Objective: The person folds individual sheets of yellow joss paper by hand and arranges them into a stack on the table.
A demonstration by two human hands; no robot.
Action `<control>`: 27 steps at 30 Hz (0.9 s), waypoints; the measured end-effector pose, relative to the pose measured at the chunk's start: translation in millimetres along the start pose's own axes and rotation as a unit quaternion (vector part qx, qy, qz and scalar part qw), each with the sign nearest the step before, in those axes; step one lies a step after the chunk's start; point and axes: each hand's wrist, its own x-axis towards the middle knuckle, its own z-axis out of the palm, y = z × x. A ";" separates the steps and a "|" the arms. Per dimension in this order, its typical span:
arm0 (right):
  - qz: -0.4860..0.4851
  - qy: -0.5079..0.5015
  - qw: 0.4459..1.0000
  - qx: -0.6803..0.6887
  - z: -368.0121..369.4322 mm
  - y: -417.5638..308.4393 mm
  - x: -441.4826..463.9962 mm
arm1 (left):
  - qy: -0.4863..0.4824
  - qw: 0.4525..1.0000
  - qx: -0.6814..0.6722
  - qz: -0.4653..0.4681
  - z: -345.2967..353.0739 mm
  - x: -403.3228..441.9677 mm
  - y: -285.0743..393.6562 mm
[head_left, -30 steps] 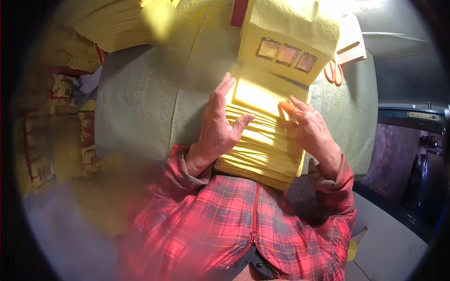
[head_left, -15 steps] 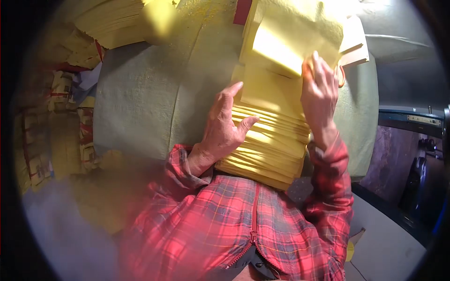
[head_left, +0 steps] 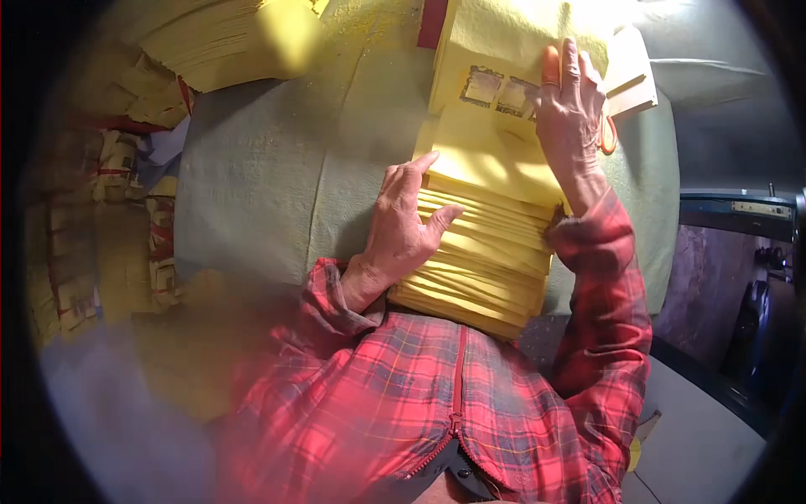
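A fanned stack of yellow paper sheets (head_left: 478, 260) runs from my chest up the table, its edges overlapping in steps. My left hand (head_left: 405, 223) rests along the stack's left edge, thumb and forefinger spread apart. Farther up, my right hand (head_left: 573, 122) lies on a yellow sheet (head_left: 512, 46) with its fingers stretched out. Dark-edged square printed marks (head_left: 485, 86) show on the yellow paper left of that hand, partly covered by it. Just right of the right hand is an orange loop (head_left: 609, 134), perhaps a scissors handle.
A grey-green cloth (head_left: 252, 185) covers the table. At upper left stands a thick pile of yellow paper (head_left: 227, 42). Pale boards or blocks (head_left: 631, 76) lie at upper right. Wrapped bundles (head_left: 159, 227) are stacked at far left.
My right hand has moved away from me, its fingers flattening onto the paper. The plain sheet near it no longer hides the printed marks. My left hand has barely moved.
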 end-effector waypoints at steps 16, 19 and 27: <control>0.028 -0.144 0.971 0.191 -66.3 -30.2 -16.5 | 0.037 0.999 0.005 0.027 -2.3 18.0 -4.0; 0.002 -0.007 1.000 0.030 -8.3 -13.3 11.5 | 0.009 1.000 0.005 0.006 -1.6 12.0 -1.6; -0.002 -0.002 0.994 0.111 -39.8 -19.5 -43.4 | 0.007 1.000 -0.015 -0.009 -1.2 9.0 -3.5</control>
